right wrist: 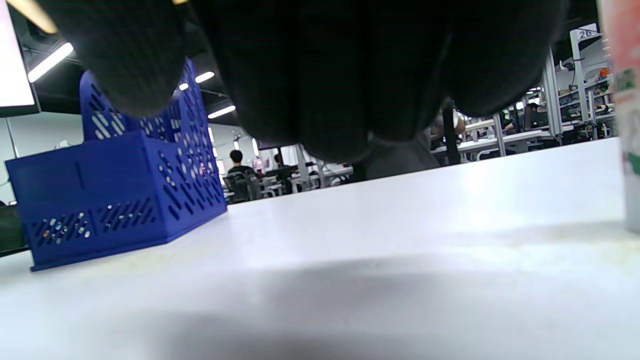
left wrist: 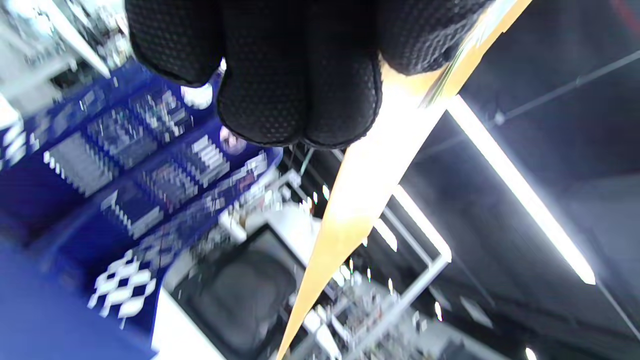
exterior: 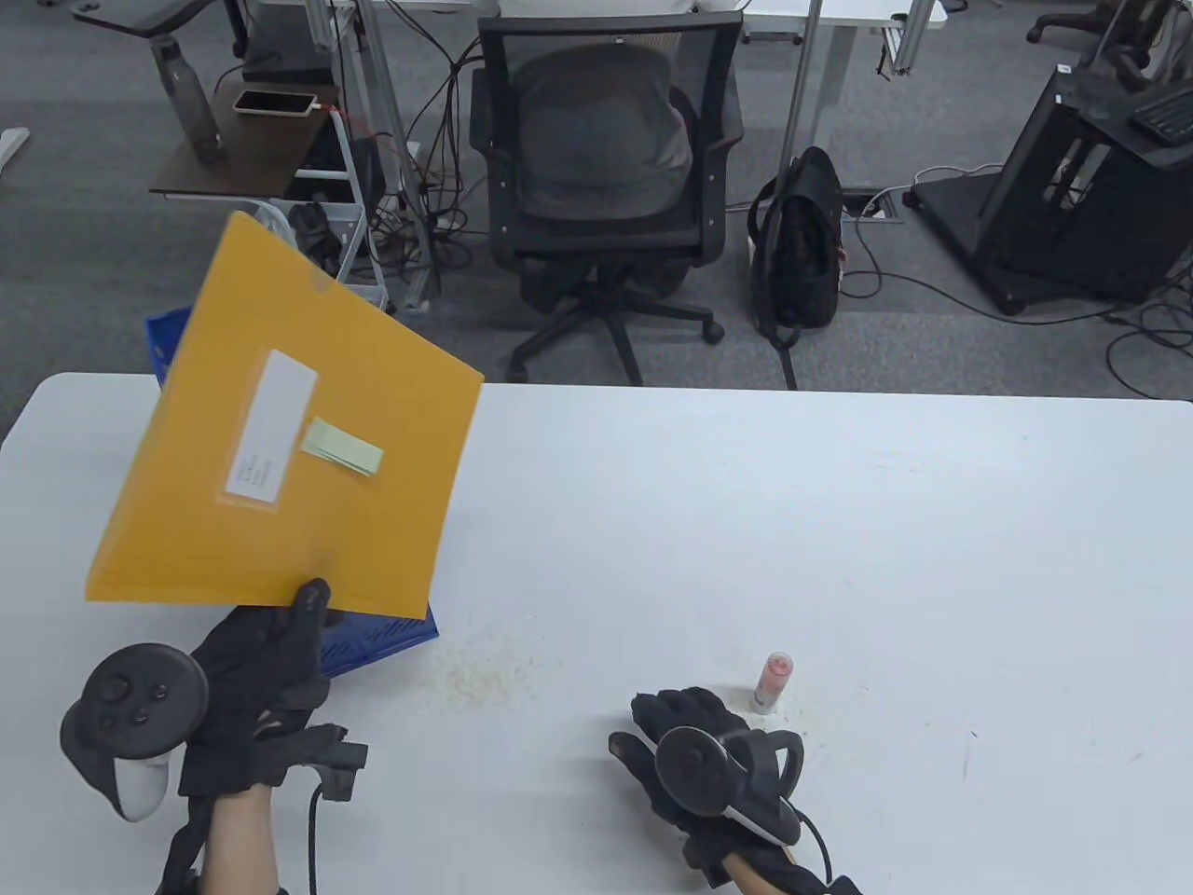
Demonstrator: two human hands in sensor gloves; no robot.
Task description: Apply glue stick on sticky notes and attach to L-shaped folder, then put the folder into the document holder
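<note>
**A:** Starting on the left: the left hand (exterior: 266, 671) has the orange folder (exterior: 280, 438) up off the table (exterior: 746, 522), thumb on top and fingers underneath, pinching its near bottom edge. It hangs tilted over the blue document holder (exterior: 391, 639), which peeks out behind and below it.

**B:** And the green sticky notes (exterior: 343, 447) are already on its face, beside the white label (exterior: 272, 422)?

**A:** On it, yes. Whether the glue has taken, I can't say. The left wrist view shows the sheet nearly edge-on, very thin. I'd judge it light, floppy and slick: held by one edge, the far corner will likely sag and wander.

**B:** So where would you take hold?

**A:** Mid-edge, as now, or with a second hand on a side edge to stiffen it before feeding a corner into a slot.

**B:** Moving right?

**A:** The right hand (exterior: 694, 746) lies knuckles-up on the table, fingers loosely curled, holding nothing. Just beside it the glue stick (exterior: 774, 682) stands upright, uncapped.
</note>
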